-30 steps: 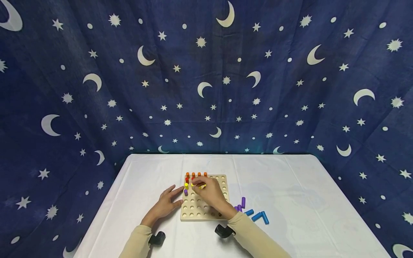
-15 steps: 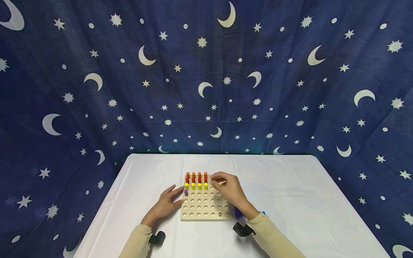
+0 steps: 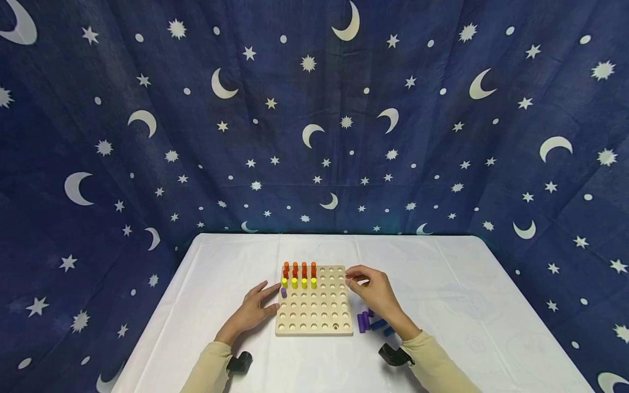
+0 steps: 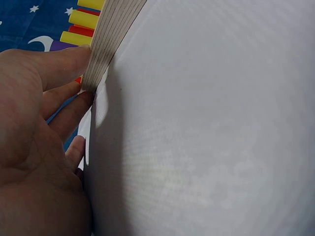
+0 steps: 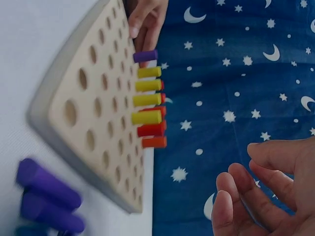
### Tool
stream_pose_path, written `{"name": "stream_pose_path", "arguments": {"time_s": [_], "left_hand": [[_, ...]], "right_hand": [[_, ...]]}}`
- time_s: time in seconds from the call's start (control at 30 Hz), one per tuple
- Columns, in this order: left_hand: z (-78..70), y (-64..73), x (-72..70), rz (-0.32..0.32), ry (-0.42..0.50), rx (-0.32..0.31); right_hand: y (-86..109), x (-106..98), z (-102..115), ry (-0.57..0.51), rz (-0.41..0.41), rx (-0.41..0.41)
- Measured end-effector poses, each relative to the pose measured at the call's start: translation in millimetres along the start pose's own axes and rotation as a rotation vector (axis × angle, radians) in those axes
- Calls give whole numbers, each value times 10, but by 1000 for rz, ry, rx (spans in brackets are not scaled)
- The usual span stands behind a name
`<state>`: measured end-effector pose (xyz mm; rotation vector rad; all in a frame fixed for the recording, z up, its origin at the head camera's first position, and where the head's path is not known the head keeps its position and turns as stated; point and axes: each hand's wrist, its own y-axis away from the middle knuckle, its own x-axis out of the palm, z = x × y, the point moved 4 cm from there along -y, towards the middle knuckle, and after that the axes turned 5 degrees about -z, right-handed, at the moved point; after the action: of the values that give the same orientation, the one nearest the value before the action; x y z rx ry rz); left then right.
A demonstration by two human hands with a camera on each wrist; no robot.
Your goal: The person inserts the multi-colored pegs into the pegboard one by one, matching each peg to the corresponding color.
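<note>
One shift | right hand (image 3: 375, 290): rightward, beside pegboard (image 3: 308, 321) | left hand (image 3: 251, 310): unmoved

From the head camera I can't make out the blue pegs (image 3: 379, 324) fully, as the right forearm (image 3: 405, 326) covers part of them. My right wrist view blurs the purple pegs (image 5: 49, 183), and my left wrist view crops the pegboard (image 4: 107, 44) at the top and the left hand (image 4: 29, 132) at the left.

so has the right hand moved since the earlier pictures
Yes: in the head view, the right hand has moved rightward, from over the yellow pegs to the right edge of the pegboard.
</note>
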<state>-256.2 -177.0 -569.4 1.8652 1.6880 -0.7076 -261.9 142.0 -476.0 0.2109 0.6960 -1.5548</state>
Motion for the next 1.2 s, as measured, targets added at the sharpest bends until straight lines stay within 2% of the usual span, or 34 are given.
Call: {"name": "stream_pose_path", "arguments": {"time_s": [0.27,0.47,0.7,1.0,1.2], "left_hand": [[-13,-6,-17,-3,-5,1],[-7,-6,-22,-1,-4,-1],[3,-15,-21,1,-6,-6],[18,-10,-12,7,-2,-12],[22,-5,-4,5,-7,-8]], "right_hand": [[93,-140,-269,53,19,31],[176,-225,-473,75,-6,28],[252,-255,-666,136,-9,86],[320,-212,-886,181,65,146],[348,-184,-927,207,103,151]]}}
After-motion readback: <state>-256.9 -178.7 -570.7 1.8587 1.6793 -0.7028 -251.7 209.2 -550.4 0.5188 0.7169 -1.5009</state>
